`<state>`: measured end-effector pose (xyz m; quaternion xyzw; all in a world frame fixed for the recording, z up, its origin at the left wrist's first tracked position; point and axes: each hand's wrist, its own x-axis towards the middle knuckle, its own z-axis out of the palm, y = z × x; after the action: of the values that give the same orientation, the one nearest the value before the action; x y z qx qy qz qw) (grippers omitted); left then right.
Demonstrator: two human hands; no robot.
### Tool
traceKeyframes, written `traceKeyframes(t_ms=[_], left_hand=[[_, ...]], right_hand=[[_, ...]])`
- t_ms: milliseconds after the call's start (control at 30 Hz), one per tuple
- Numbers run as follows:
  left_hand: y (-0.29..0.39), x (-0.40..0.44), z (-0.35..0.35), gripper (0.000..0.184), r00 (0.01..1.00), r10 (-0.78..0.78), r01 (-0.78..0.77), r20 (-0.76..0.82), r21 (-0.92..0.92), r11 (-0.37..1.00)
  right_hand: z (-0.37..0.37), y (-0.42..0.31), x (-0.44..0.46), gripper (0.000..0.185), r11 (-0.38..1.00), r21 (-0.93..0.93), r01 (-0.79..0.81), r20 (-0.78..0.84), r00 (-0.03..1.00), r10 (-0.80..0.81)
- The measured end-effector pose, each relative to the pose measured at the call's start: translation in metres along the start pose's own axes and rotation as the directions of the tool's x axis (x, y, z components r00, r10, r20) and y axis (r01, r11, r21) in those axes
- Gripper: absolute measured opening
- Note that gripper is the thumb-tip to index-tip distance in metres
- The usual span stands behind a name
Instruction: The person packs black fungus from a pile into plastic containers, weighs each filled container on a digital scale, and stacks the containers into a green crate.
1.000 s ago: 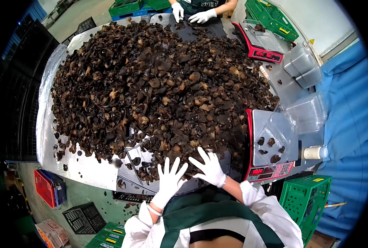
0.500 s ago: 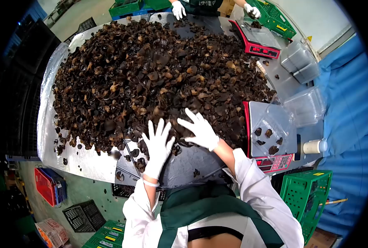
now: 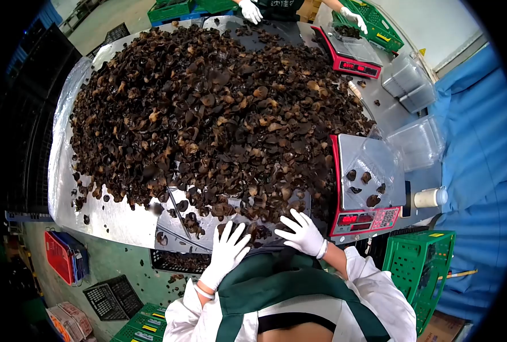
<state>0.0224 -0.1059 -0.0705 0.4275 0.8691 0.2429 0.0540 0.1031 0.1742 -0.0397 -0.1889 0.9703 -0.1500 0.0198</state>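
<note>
A broad heap of dark brown wood ear mushrooms [image 3: 208, 114] covers most of the metal table [image 3: 122, 221]. At the near edge, my left hand [image 3: 228, 254], in a white glove, is open with its fingers spread beside some loose mushrooms. My right hand [image 3: 303, 233], gloved too, lies open with fingers apart at the front of the heap. Neither hand holds anything. To the right, a red scale [image 3: 344, 225] carries a clear plastic tray [image 3: 373, 162] with several mushroom pieces in it.
Across the table a co-worker's gloved hand [image 3: 353, 18] is near a second red scale [image 3: 356, 68]. Clear plastic containers [image 3: 416, 142] and a white cup-like container [image 3: 429, 198] stand at the right. Green crates [image 3: 418, 279] and a black crate [image 3: 113, 297] are below table level.
Both my hands have drawn back toward my body, and mushrooms now lie spread nearer the front edge. The co-worker's hand has shifted right, leaving mushrooms on the far scale.
</note>
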Motion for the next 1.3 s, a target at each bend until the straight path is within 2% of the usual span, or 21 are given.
traceKeyframes(t_ms=[100, 200, 267, 367, 400, 500, 567, 600, 633, 667, 733, 767, 800, 867, 933, 1000, 1067, 1100, 1167, 1267, 1300], left_hand=[[-0.002, -0.007, -0.004, 0.046, 0.995, -0.059, 0.055, -0.075, -0.055, 0.997], [-0.001, 0.000, -0.002, 0.057, 0.989, -0.123, 0.113, -0.085, -0.116, 0.987], [0.001, 0.009, 0.001, 0.060, 0.997, -0.060, 0.056, -0.043, -0.075, 0.996], [-0.001, 0.013, -0.001, 0.062, 1.000, 0.006, -0.005, 0.013, -0.033, 0.999], [0.000, 0.011, -0.005, 0.062, 1.000, 0.003, -0.003, 0.025, -0.014, 1.000], [-0.001, 0.000, -0.017, 0.065, 0.991, -0.102, 0.100, -0.082, -0.028, 0.995], [-0.003, -0.014, -0.018, 0.071, 0.970, -0.201, 0.193, -0.133, -0.071, 0.979], [-0.006, -0.020, -0.015, 0.073, 0.954, -0.257, 0.243, -0.156, -0.105, 0.964], [-0.009, -0.026, -0.010, 0.079, 0.947, -0.243, 0.219, -0.208, -0.133, 0.967], [-0.008, -0.028, -0.010, 0.083, 0.945, -0.268, 0.241, -0.190, -0.152, 0.959], [-0.005, -0.029, -0.008, 0.087, 0.937, -0.325, 0.298, -0.132, -0.188, 0.936], [-0.003, -0.026, -0.008, 0.087, 0.937, -0.324, 0.297, -0.133, -0.189, 0.936], [-0.002, -0.021, -0.008, 0.088, 0.945, -0.303, 0.272, -0.122, -0.224, 0.936], [0.001, -0.009, -0.006, 0.090, 0.952, -0.283, 0.247, -0.113, -0.259, 0.934], [0.004, 0.007, -0.002, 0.093, 0.978, -0.191, 0.171, -0.078, -0.216, 0.961], [0.009, 0.023, -0.001, 0.091, 0.990, -0.130, 0.118, -0.056, -0.184, 0.976], [0.015, 0.032, -0.004, 0.081, 0.996, -0.082, 0.080, -0.023, -0.079, 0.994], [0.013, 0.031, 0.000, 0.081, 0.997, -0.080, 0.078, -0.023, -0.078, 0.994], [0.003, 0.026, 0.008, 0.064, 0.997, 0.020, -0.021, -0.074, -0.007, 1.000], [-0.007, 0.016, 0.006, 0.054, 0.993, 0.021, -0.033, -0.117, -0.102, 0.994], [-0.008, 0.013, 0.004, 0.059, 0.990, 0.018, -0.031, -0.140, -0.094, 0.995]], right_hand=[[-0.004, 0.003, -0.003, 0.043, 0.996, 0.033, -0.087, -0.098, 0.991, 0.090], [-0.016, -0.005, 0.021, 0.057, 0.985, 0.059, -0.160, -0.203, 0.965, 0.168], [-0.015, -0.013, 0.038, 0.066, 0.973, 0.057, -0.223, -0.125, 0.965, 0.229], [0.010, -0.020, 0.036, 0.066, 0.996, 0.010, -0.086, 0.062, 0.994, 0.086], [0.008, -0.021, 0.031, 0.063, 0.998, 0.027, -0.053, 0.042, 0.998, 0.052], [-0.022, -0.017, 0.021, 0.052, 0.996, 0.081, -0.028, -0.165, 0.985, 0.042], [-0.042, -0.007, 0.016, 0.048, 0.971, 0.186, -0.150, -0.260, 0.946, 0.196], [-0.041, -0.001, 0.009, 0.046, 0.947, 0.223, -0.232, -0.334, 0.894, 0.298], [-0.036, 0.003, 0.000, 0.046, 0.890, 0.347, -0.294, -0.369, 0.830, 0.418], [-0.032, 0.006, -0.005, 0.052, 0.809, 0.494, -0.319, -0.343, 0.783, 0.518], [-0.023, 0.003, -0.016, 0.060, 0.765, 0.521, -0.379, -0.279, 0.771, 0.573], [-0.022, 0.001, -0.017, 0.067, 0.819, 0.433, -0.377, -0.282, 0.806, 0.521], [-0.020, -0.004, -0.017, 0.075, 0.838, 0.345, -0.423, -0.204, 0.837, 0.507], [-0.015, -0.009, -0.012, 0.081, 0.862, 0.275, -0.425, -0.190, 0.855, 0.482], [-0.009, -0.007, -0.004, 0.084, 0.872, 0.276, -0.405, -0.204, 0.861, 0.465], [-0.011, -0.008, 0.014, 0.087, 0.897, 0.176, -0.407, -0.257, 0.860, 0.440], [-0.007, -0.007, 0.026, 0.093, 0.902, 0.101, -0.420, -0.174, 0.885, 0.431], [-0.003, -0.007, 0.031, 0.093, 0.909, 0.109, -0.403, -0.149, 0.897, 0.416], [-0.001, -0.013, 0.038, 0.090, 0.915, 0.143, -0.377, -0.039, 0.922, 0.386], [0.011, -0.018, 0.034, 0.085, 0.929, 0.281, -0.241, -0.047, 0.963, 0.264], [0.009, -0.017, 0.035, 0.089, 0.929, 0.290, -0.229, -0.074, 0.963, 0.260]])
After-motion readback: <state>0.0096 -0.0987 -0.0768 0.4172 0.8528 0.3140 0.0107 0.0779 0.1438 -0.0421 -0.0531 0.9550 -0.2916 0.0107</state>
